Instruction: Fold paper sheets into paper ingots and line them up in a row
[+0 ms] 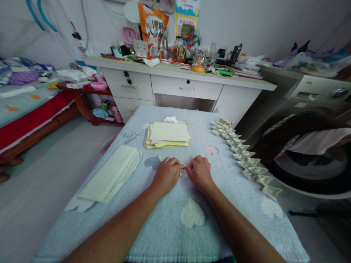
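Left hand (pixel 168 173) and right hand (pixel 200 171) together, pinching a small folded paper (pixel 183 174) between them.
Beyond them on the cloth-covered tabletop (pixel 167 226), a paper stack (pixel 170 132); to their left, long sheets (pixel 111 174); to their right, folded paper shapes (pixel 243 155) in rows.

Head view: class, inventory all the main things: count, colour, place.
paper piece: one, pale, at fingertips
paper stack: one, cream-yellow, beyond hands
paper pile: one, pale green, cloth's left
folded shapes: many, pale, cloth's right
cloth: one, blue, foreground
desk: one, white, behind
bag: one, orange, desktop
smaller items: uncounted, mixed, desktop
washing machine: one, grey, right
bed: one, multicoloured, left
side table: one, brown, beside bed
left hand: one, bare, centre
right hand: one, bare, centre
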`<state>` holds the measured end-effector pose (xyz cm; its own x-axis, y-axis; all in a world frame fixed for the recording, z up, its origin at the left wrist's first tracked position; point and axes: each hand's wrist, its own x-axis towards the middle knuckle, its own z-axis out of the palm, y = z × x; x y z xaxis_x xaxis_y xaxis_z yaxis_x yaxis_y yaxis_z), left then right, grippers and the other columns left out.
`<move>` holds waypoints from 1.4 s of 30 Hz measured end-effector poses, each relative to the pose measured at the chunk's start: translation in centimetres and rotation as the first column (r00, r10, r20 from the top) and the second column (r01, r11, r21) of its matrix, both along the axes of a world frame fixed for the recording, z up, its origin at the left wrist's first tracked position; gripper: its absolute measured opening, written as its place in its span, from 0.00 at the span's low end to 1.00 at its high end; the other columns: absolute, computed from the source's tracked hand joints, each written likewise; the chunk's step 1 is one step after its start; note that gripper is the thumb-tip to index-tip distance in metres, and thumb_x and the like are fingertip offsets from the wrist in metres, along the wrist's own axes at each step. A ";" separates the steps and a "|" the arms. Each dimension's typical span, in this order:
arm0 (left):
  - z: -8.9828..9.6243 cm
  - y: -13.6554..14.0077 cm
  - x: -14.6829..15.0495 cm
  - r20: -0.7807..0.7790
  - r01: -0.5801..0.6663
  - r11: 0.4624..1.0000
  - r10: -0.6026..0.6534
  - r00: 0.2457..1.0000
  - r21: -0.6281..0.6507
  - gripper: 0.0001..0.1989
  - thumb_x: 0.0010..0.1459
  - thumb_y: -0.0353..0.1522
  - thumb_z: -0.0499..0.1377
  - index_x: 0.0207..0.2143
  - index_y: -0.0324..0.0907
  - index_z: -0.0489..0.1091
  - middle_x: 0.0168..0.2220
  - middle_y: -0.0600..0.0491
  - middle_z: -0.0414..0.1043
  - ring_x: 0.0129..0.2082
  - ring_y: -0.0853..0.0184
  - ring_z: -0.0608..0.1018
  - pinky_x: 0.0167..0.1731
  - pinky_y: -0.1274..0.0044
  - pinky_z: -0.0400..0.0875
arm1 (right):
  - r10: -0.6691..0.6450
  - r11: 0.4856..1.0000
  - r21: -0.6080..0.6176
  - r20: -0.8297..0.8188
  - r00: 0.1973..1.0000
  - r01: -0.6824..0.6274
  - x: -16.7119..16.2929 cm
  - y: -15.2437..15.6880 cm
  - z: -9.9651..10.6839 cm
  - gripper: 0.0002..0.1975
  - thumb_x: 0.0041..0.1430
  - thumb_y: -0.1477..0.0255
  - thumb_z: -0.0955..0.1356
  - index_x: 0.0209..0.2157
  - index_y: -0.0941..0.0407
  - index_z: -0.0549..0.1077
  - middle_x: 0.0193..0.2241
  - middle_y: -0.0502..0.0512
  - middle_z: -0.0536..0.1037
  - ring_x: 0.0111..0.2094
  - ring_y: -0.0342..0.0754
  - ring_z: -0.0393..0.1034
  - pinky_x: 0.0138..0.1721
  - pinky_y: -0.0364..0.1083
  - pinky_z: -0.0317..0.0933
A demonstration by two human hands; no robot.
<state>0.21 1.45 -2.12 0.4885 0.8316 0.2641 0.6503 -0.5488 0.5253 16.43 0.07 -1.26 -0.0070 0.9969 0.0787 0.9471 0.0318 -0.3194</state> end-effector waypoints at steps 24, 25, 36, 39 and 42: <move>-0.4 0.7 0.1 0.004 -0.094 0.994 0.095 0.995 -0.047 0.12 0.56 0.28 0.57 0.38 0.48 0.78 0.36 0.51 0.70 0.39 0.63 0.70 0.41 0.71 0.62 | -0.043 0.999 0.007 0.023 0.999 0.043 1.2 -0.6 0.2 0.12 0.55 0.61 0.68 0.37 0.54 0.70 0.42 0.58 0.66 0.44 0.55 0.58 0.43 0.52 0.50; -0.3 0.7 0.1 0.004 -0.094 0.994 0.095 0.995 -0.049 0.12 0.56 0.28 0.57 0.38 0.48 0.78 0.36 0.51 0.70 0.39 0.63 0.70 0.41 0.71 0.62 | -0.042 0.999 0.004 0.016 0.999 0.042 1.3 -0.6 0.3 0.11 0.55 0.62 0.68 0.37 0.53 0.70 0.42 0.58 0.66 0.44 0.55 0.58 0.43 0.52 0.50; -0.2 0.4 0.2 0.004 -0.154 0.988 0.154 0.988 0.021 0.09 0.53 0.28 0.59 0.39 0.42 0.70 0.39 0.50 0.69 0.41 0.61 0.68 0.43 0.70 0.62 | 0.053 0.993 0.108 -0.049 0.997 -0.047 1.2 -0.7 -0.1 0.12 0.56 0.63 0.67 0.38 0.55 0.69 0.42 0.58 0.67 0.44 0.55 0.57 0.46 0.53 0.50; -0.5 0.3 0.2 -0.014 -0.176 0.983 0.177 0.984 0.046 0.08 0.53 0.29 0.59 0.38 0.42 0.70 0.39 0.49 0.68 0.42 0.60 0.68 0.45 0.69 0.62 | 0.102 0.990 0.098 -0.033 0.994 -0.099 0.8 -0.6 -0.3 0.12 0.55 0.61 0.68 0.36 0.55 0.70 0.41 0.58 0.67 0.44 0.55 0.57 0.46 0.54 0.50; -0.6 0.3 0.1 -0.020 -0.172 0.984 0.173 0.985 0.033 0.08 0.53 0.30 0.59 0.38 0.42 0.71 0.39 0.50 0.69 0.42 0.60 0.68 0.45 0.68 0.61 | 0.128 0.989 0.085 -0.051 0.990 -0.124 0.6 -0.5 -0.3 0.09 0.55 0.66 0.69 0.35 0.55 0.70 0.40 0.57 0.67 0.44 0.54 0.58 0.45 0.53 0.51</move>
<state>0.34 1.75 -2.69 0.3444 0.8955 0.2820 0.7481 -0.4432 0.4938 16.98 -0.42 -1.59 -0.1254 0.9786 0.1632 0.9145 0.1778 -0.3634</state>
